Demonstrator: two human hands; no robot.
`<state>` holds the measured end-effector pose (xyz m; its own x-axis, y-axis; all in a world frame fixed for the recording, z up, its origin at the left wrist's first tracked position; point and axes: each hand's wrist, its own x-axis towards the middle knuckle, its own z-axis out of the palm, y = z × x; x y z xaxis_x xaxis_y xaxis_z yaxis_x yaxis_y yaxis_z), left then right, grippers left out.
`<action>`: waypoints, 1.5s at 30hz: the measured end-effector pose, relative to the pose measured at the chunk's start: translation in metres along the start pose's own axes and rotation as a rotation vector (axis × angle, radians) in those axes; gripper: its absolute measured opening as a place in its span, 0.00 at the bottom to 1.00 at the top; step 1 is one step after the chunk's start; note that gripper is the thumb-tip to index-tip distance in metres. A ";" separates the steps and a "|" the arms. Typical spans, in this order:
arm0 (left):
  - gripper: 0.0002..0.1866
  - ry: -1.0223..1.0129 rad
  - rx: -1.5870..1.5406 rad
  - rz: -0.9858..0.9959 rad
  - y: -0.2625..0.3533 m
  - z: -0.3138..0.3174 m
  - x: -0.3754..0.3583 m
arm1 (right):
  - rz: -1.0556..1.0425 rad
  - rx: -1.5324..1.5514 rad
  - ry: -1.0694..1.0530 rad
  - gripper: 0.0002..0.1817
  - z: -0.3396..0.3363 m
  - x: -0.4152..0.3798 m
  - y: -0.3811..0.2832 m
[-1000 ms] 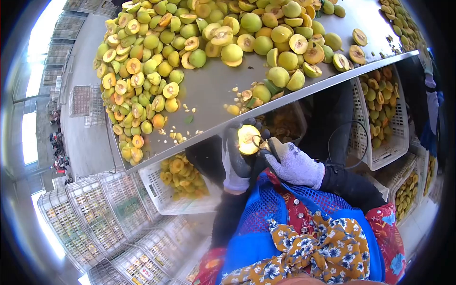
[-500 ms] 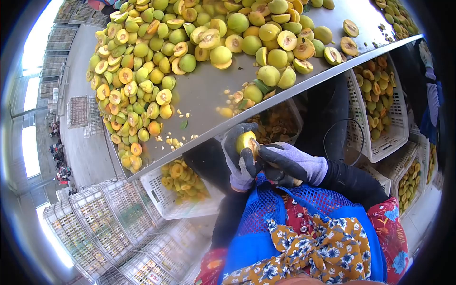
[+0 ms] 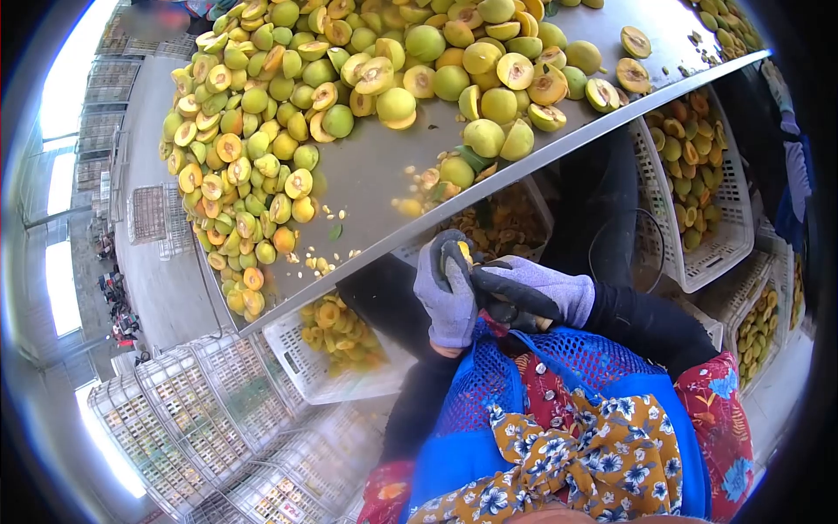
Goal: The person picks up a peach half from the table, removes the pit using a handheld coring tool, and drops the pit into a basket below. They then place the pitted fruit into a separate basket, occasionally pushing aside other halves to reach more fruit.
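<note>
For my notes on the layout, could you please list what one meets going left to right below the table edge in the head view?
Stacked crates → white basket → left hand → right hand → basket of halves.

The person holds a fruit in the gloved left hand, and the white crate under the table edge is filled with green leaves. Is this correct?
Not quite. The head view shows the white crate holding yellow fruit halves, not green leaves. The gloved left hand does hold a fruit.

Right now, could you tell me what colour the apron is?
The apron is blue mesh, seen best in the head view.
</note>
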<state>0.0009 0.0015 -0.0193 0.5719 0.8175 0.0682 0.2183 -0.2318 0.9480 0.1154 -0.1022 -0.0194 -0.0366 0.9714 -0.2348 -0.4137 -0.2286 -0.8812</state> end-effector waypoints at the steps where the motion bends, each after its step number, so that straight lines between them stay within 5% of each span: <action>1: 0.14 -0.057 0.103 -0.028 0.009 -0.003 0.004 | 0.077 0.041 0.014 0.25 0.000 -0.001 0.000; 2: 0.15 -0.114 0.207 -0.053 0.014 -0.006 0.009 | 0.150 0.082 0.028 0.25 0.000 -0.002 -0.001; 3: 0.15 -0.242 0.092 -0.296 0.015 -0.012 0.014 | 0.314 0.208 0.034 0.26 0.002 -0.007 -0.008; 6: 0.15 -0.239 -0.057 -0.363 0.013 -0.008 0.013 | 0.346 0.342 0.015 0.24 0.003 -0.015 -0.010; 8: 0.13 -0.177 0.076 -0.050 0.005 -0.005 0.004 | 0.217 0.324 -0.010 0.21 -0.003 -0.012 -0.004; 10: 0.12 -0.114 0.222 0.249 -0.002 -0.002 0.004 | -0.487 -0.272 0.004 0.21 -0.008 -0.009 0.008; 12: 0.12 -0.213 0.004 -0.052 0.000 -0.003 0.003 | -0.368 -0.255 -0.021 0.21 -0.014 -0.012 0.009; 13: 0.12 -0.294 -0.100 -0.176 0.001 -0.009 0.007 | 0.182 0.234 -0.088 0.22 -0.016 -0.015 0.004; 15: 0.12 -0.353 -0.207 -0.381 0.004 -0.011 0.008 | 0.113 0.225 -0.063 0.22 -0.010 -0.019 -0.003; 16: 0.12 -0.318 -0.049 -0.237 0.006 -0.009 0.010 | 0.069 0.222 -0.045 0.22 -0.007 -0.019 -0.007; 18: 0.13 -0.218 0.256 0.036 0.009 -0.003 0.003 | 0.309 0.623 -0.048 0.21 -0.003 -0.020 -0.005; 20: 0.17 -0.248 -0.175 -0.142 0.000 0.000 0.004 | 0.450 1.085 -0.182 0.20 -0.010 -0.016 0.008; 22: 0.19 -0.271 -0.469 -0.322 0.020 0.004 0.010 | 0.449 1.058 -0.097 0.20 -0.003 -0.011 0.008; 28: 0.23 -0.312 -0.388 -0.175 0.016 0.003 0.011 | 0.525 1.503 -0.414 0.22 -0.007 -0.011 0.003; 32: 0.23 -0.262 -0.458 -0.113 0.025 0.001 0.010 | 0.538 1.487 -0.449 0.22 -0.003 -0.008 0.002; 34: 0.24 -0.193 -0.568 -0.259 0.019 0.006 0.009 | 0.490 1.431 -0.429 0.21 -0.001 -0.004 0.001; 37: 0.23 -0.101 -0.691 -0.390 0.019 0.013 0.008 | 0.354 0.856 -0.006 0.21 0.012 -0.009 -0.017; 40: 0.21 0.021 -0.844 -0.462 0.009 0.010 0.007 | -0.101 0.149 0.096 0.21 0.021 0.002 -0.009; 41: 0.21 0.066 -0.902 -0.485 0.001 0.007 0.005 | 0.194 0.200 0.178 0.21 0.020 -0.011 -0.014; 43: 0.22 0.073 0.001 -0.034 -0.002 -0.005 0.005 | 0.067 0.117 0.260 0.21 0.021 -0.014 -0.024; 45: 0.22 0.046 0.231 0.111 -0.001 -0.023 0.006 | 0.210 0.214 0.161 0.22 0.014 -0.018 -0.037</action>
<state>-0.0140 0.0190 -0.0130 0.5669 0.8022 0.1872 0.3339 -0.4315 0.8381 0.1184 -0.1107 0.0233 -0.0044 0.8781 -0.4785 -0.5944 -0.3871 -0.7048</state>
